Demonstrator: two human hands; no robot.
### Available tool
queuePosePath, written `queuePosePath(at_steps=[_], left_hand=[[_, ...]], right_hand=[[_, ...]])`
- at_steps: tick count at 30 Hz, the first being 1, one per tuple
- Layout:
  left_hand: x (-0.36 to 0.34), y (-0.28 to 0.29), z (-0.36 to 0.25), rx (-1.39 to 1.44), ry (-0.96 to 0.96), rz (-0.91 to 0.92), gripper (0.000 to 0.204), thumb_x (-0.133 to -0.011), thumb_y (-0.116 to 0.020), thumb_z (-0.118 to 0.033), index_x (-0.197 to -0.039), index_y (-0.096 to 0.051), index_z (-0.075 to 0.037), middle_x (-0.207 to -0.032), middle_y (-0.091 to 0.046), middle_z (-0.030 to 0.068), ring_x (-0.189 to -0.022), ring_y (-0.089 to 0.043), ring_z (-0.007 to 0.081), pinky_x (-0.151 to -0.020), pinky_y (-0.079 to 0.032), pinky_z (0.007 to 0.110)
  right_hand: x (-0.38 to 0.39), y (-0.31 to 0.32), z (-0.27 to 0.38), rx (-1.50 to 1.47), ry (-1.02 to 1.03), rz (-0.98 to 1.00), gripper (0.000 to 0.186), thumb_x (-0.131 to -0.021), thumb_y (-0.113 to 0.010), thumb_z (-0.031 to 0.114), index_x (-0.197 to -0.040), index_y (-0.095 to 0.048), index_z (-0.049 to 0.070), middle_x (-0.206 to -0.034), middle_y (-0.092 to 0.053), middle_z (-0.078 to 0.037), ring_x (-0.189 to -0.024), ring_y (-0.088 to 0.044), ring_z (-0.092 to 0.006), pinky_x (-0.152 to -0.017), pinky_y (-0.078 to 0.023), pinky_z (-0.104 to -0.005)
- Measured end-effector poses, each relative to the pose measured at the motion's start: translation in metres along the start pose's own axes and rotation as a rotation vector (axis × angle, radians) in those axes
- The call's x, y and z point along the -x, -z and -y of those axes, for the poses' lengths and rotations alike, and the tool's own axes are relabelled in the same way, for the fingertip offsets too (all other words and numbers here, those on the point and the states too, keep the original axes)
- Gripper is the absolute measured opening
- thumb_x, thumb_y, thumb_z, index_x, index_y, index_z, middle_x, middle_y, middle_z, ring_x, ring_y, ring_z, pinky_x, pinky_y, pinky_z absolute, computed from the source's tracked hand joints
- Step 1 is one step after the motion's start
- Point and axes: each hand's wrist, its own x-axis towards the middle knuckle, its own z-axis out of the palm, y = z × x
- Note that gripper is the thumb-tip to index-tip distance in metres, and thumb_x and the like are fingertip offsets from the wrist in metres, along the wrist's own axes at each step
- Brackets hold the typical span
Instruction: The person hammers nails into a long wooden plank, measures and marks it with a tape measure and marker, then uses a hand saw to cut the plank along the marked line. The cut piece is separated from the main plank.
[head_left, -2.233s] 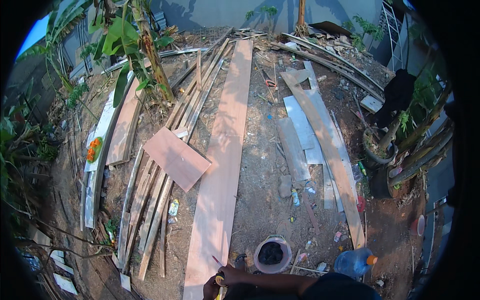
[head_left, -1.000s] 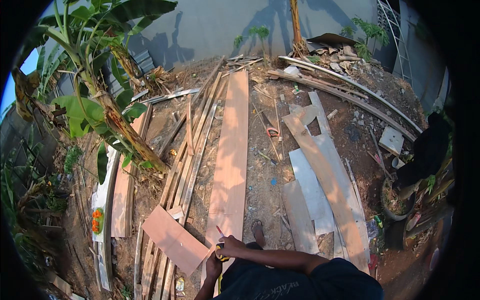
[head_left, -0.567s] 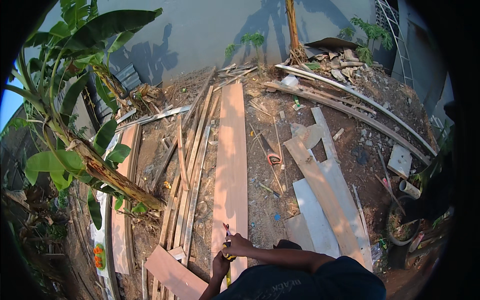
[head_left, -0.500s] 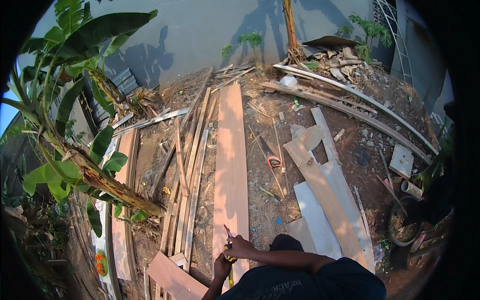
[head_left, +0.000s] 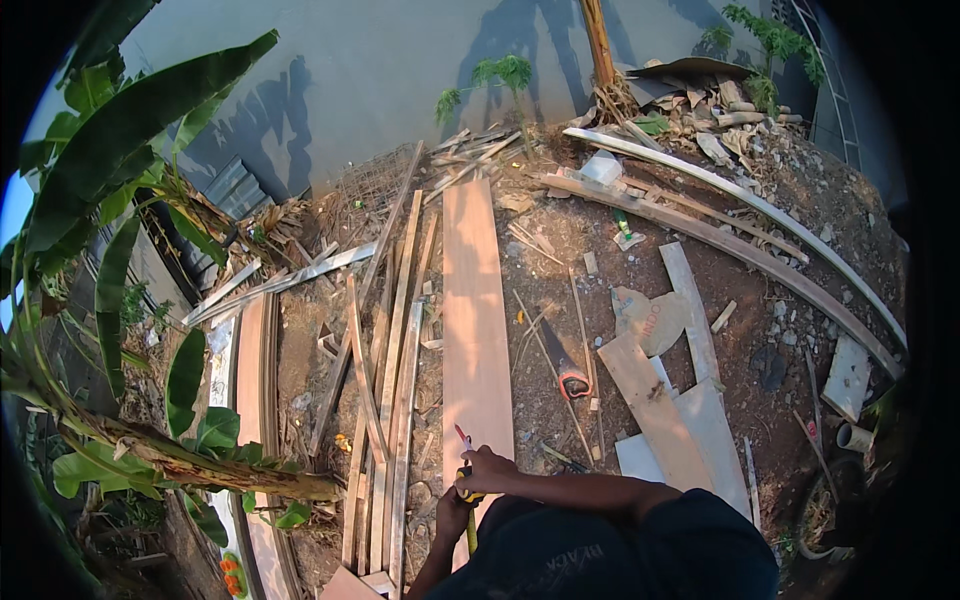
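Left hand (head_left: 452,513) grips a yellow-black tape measure (head_left: 467,488), right hand (head_left: 490,470) a thin red-tipped stick (head_left: 464,438), maybe tip-out for safety, above the long pinkish wooden board (head_left: 475,300)'s left edge.

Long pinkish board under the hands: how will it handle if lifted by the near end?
The long pinkish board probably sags or whips somewhat, given its length against its narrow width. Likely end-heavy, since most of it stretches away ahead. Rolling seems unlikely: it lies flat on its broad face.
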Motion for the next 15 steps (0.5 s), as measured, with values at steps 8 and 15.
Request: queuePosePath(at_steps=[8, 15], left_hand=[[-0.183, -0.017, -0.043, -0.235, 0.026, -0.073, 0.027, -0.085, -0.065, -0.003, -0.112, -0.066, -0.003, -0.100, -0.073, 0.0127, -0.094, -0.071, 0.0217, -0.081, -0.052, 0.034], [-0.406, -0.023, -0.094, 0.010, 0.036, -0.033, 0.033, -0.085, -0.065, 0.000, -0.119, -0.065, -0.002, -0.100, -0.073, 0.0115, -0.093, -0.071, 0.0181, -0.082, -0.056, 0.033]], right_hand=[[-0.136, 0.145, -0.003, 0.016, -0.010, 0.051, 0.084, -0.070, -0.072, 0.049, -0.140, -0.049, 0.008, -0.129, -0.051, -0.022, -0.114, -0.061, -0.0371, -0.093, -0.051, -0.0451], [-0.321, 0.295, -0.007, 0.091, 0.007, 0.073, 0.089, -0.067, -0.074, 0.049, -0.140, -0.048, 0.004, -0.131, -0.050, -0.023, -0.114, -0.060, -0.0370, -0.093, -0.051, -0.0424]])
